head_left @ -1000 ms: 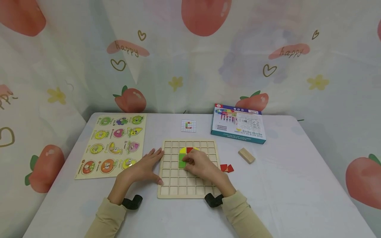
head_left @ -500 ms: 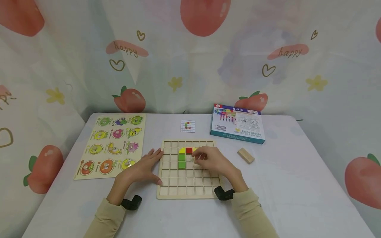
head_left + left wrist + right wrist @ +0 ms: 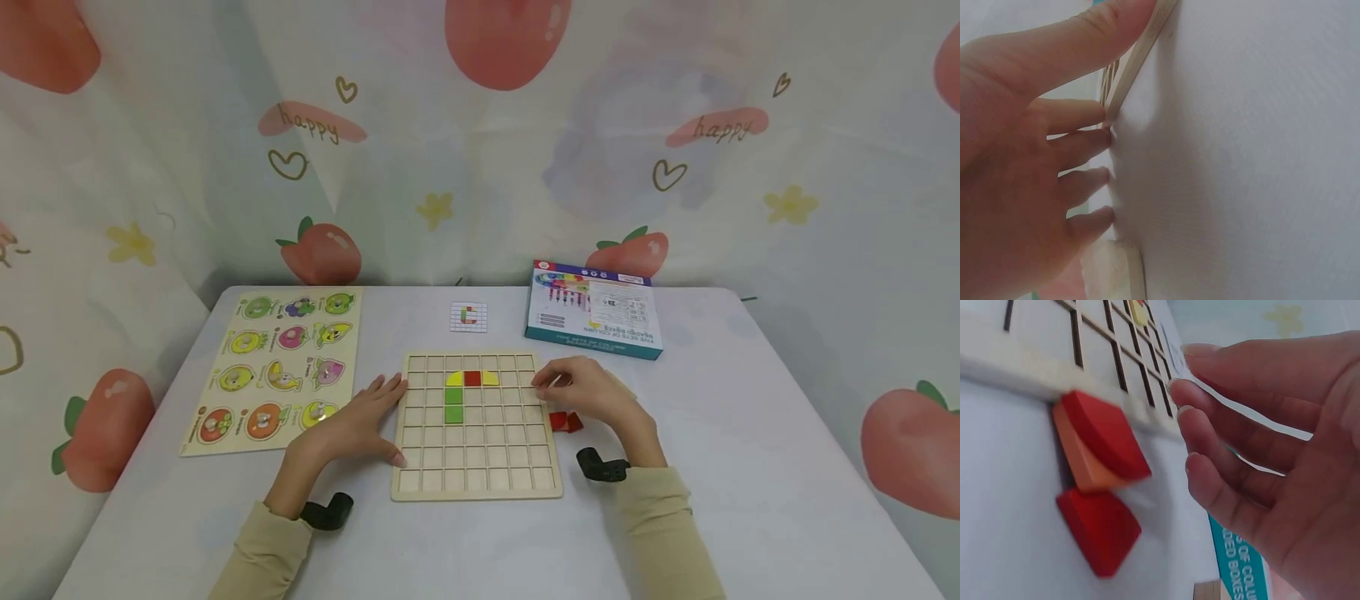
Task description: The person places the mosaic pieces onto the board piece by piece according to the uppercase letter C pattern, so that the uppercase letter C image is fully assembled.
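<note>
A wooden grid board [image 3: 476, 458] lies mid-table. In its upper part sit a red square tile [image 3: 472, 379], flanked by two yellow tiles with one rounded corner each, and two green tiles [image 3: 453, 405] below the left yellow one. My left hand [image 3: 352, 429] rests at the board's left edge, fingers spread, thumb near the lower corner. My right hand [image 3: 588, 390] hovers by the right edge with fingers loosely bent; the right wrist view shows nothing between them. Just beneath it are loose red pieces [image 3: 1100, 531], one lying against the board's rim with an orange part.
A fruit puzzle board [image 3: 273, 367] lies at the left. Behind the grid is a small pattern card [image 3: 468, 317]. A boxed toy set [image 3: 592, 308] lies at the back right. The right wrist view shows a wooden block [image 3: 1207, 590] near the box.
My right hand has moved right, from over the green tiles to the board's right edge, uncovering the right yellow tile and now covering the wooden block. My left hand stays put.
</note>
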Motion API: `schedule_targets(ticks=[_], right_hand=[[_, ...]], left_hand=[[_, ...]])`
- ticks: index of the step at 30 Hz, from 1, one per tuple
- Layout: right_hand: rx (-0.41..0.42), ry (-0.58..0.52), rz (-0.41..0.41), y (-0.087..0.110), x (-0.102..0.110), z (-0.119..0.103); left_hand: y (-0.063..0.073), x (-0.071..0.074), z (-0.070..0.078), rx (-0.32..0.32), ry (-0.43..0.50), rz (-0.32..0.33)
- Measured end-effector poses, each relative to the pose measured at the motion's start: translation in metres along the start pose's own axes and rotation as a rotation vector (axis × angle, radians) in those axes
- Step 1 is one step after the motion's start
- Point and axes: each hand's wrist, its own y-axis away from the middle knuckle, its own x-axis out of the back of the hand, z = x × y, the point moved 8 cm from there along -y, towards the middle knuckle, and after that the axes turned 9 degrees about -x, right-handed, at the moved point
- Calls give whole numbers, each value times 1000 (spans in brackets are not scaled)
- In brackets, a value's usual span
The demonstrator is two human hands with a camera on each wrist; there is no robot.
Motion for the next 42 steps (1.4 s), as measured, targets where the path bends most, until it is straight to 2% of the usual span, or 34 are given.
schedule_targets(ticks=[3, 10, 17, 23, 28, 36, 42], right_hand=[[-21, -16, -31, -1, 2, 10], [-5, -82, -134, 1, 1, 22], [19, -55, -206, 5, -1, 26], [-37, 20, -190, 4, -3, 28], [-48, 33, -175, 4, -4, 27], [-30, -48, -134, 2, 2, 28], [49, -143, -150, 6, 7, 17]], left_hand=[[0, 0, -1, 1, -4, 1], [0, -1, -1, 5, -3, 5], [-1, 0, -1, 7, -5, 3], [-1, 0, -2, 5, -7, 3], [-1, -1, -2, -1, -2, 2], [-1, -1, -1, -2, 6, 4], [0, 0, 0, -3, 3, 6]])
